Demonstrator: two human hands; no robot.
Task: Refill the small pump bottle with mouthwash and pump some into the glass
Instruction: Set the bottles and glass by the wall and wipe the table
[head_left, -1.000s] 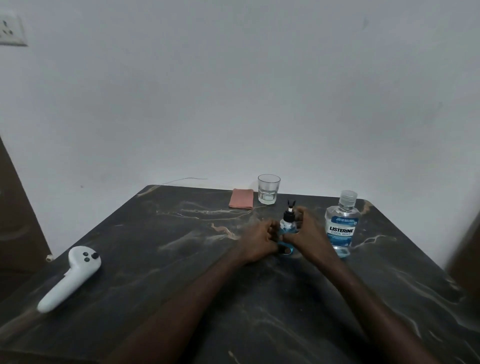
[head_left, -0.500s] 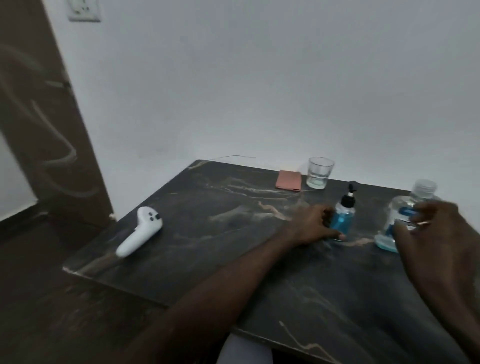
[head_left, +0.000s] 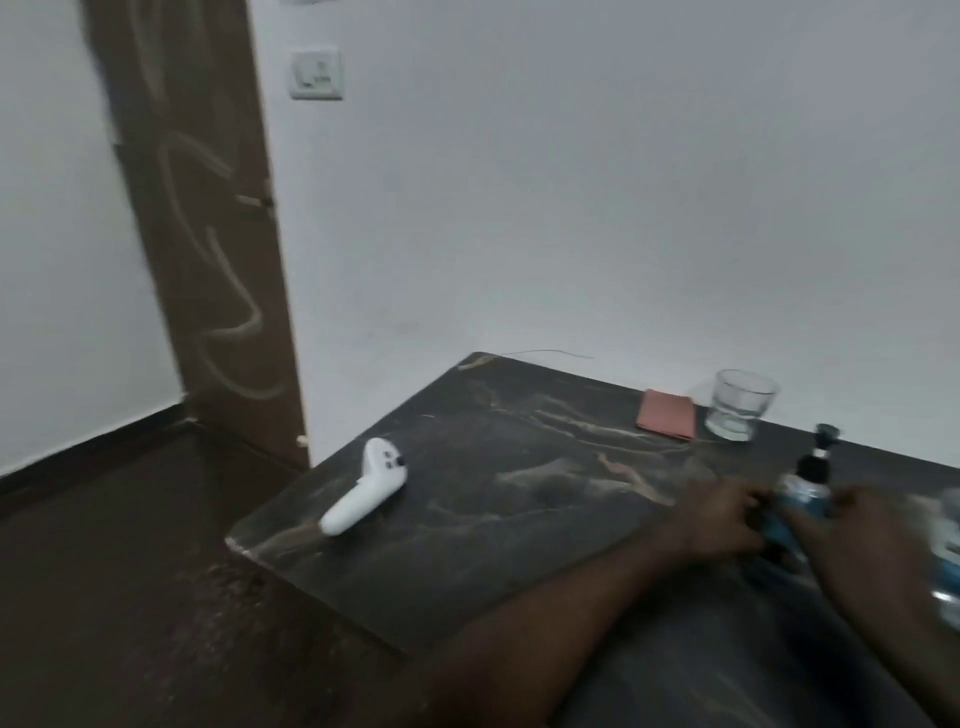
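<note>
Dark marbled worktop (head_left: 467, 561) is running out from a white wall. One pump bottle (head_left: 800, 501) is standing at the right, its long axis leaning a little off upright, black pump head pointing up and to the far right. It's sitting between two hands: the left hand (head_left: 722, 519) is curling round its left side, and the right hand (head_left: 857, 545) is lying against its right side, grip too blurred to tell. One glass (head_left: 740, 402) is sitting beyond them, one mouthwash bottle (head_left: 948, 525) at the right edge, one white controller (head_left: 363, 486) far left.

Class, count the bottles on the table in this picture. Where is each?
2. The pump bottle is near the right, between the left hand and right hand. The mouthwash bottle is blurred, cut off by the right edge. Others may lie out of frame.
</note>
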